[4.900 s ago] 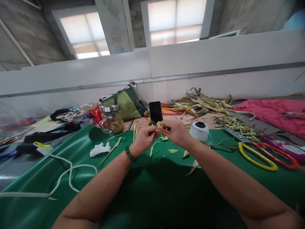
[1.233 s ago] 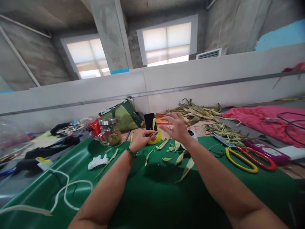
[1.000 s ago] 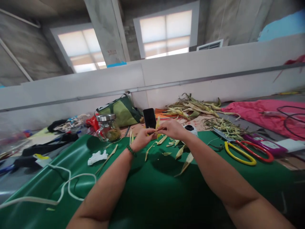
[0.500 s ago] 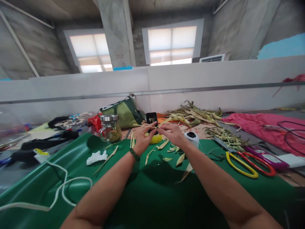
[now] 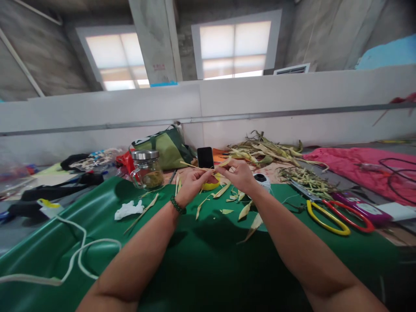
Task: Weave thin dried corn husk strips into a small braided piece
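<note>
My left hand, with a dark green bead bracelet at the wrist, pinches a pale dry husk strip between thumb and fingers. Facing it, my right hand is closed on the same strip, and the fingertips of both hands almost meet. One thin end sticks out to the left, and a wider pale piece shows by the right fingers. Below the hands lie a yellow ring-shaped item, partly covered, and several loose husk pieces. A black phone stands upright just behind.
A green sheet covers the table. Left are a lidded glass jar, a crumpled white tissue and a white cord. Right are a white spool, scissors with yellow and red handles, and a dried husk pile.
The view has tilted and shifted slightly. My left fingers have drawn closer together on the husk strip, uncovering more of the phone. Both hands stay together over the same spot.
</note>
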Motion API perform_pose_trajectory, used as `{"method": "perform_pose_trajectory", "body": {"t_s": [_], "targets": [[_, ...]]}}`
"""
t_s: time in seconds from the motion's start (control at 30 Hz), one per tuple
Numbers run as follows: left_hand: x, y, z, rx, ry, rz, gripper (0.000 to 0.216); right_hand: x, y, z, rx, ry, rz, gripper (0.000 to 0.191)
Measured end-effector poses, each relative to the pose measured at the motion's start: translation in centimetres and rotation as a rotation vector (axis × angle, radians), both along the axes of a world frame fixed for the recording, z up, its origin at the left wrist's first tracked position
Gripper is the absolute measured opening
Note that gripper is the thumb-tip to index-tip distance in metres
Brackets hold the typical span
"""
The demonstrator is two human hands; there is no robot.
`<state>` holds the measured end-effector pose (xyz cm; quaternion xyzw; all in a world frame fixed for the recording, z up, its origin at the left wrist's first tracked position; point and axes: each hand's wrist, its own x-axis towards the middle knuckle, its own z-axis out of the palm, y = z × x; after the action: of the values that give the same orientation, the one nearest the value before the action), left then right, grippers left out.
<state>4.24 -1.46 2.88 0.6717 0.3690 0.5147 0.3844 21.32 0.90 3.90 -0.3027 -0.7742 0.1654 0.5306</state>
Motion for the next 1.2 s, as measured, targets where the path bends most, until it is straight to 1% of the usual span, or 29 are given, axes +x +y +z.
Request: {"method": "perform_pose_trajectory", "body": {"t_s": [0.07, 0.13, 0.2, 0.27, 0.43, 0.53, 0.7, 0.83, 0.93, 1.1, 1.2], "targets": [[0.1, 0.0, 0.0, -0.004, -0.004, 0.024, 0.05, 0.0, -0.3, 0.1, 0.054, -0.092, -0.025, 0.016], [0.2, 0.1, -0.1, -0.039, -0.057, 0.019, 0.049, -0.1, -0.5, 0.1, 0.118, -0.158, -0.064, 0.014], [0.3, 0.0, -0.1, -0.084, -0.117, -0.011, 0.05, -0.1, -0.6, 0.2, 0.167, -0.177, -0.108, 0.013], [0.3, -0.1, 0.1, -0.111, -0.143, -0.036, 0.05, -0.1, -0.7, 0.2, 0.184, -0.167, -0.117, 0.014], [0.1, -0.6, 0.5, -0.149, -0.138, -0.096, 0.05, 0.3, -0.8, 0.4, 0.135, -0.114, -0.041, 0.015], [0.0, -0.6, 0.5, -0.133, -0.134, -0.131, 0.049, 0.6, -0.7, 0.4, 0.116, -0.087, -0.018, 0.014], [0.0, -0.5, 0.3, -0.071, -0.1, -0.074, 0.043, 0.7, -0.7, 0.5, 0.096, -0.067, 0.006, 0.015], [-0.2, -0.7, 0.6, -0.023, -0.005, -0.086, 0.041, 0.8, -0.8, 0.6, -0.016, 0.017, 0.05, 0.015], [-0.4, -0.9, 0.8, -0.043, -0.012, -0.091, 0.042, 0.8, -0.9, 0.8, -0.072, 0.075, 0.1, 0.015], [-0.3, -0.9, 0.5, -0.1, -0.13, -0.15, 0.049, 0.9, -1.1, 1.1, -0.03, 0.107, 0.115, 0.014], [-0.2, -0.9, 0.4, -0.088, -0.153, -0.159, 0.047, 0.8, -1.2, 1.1, 0.011, 0.092, 0.11, 0.014]]}}
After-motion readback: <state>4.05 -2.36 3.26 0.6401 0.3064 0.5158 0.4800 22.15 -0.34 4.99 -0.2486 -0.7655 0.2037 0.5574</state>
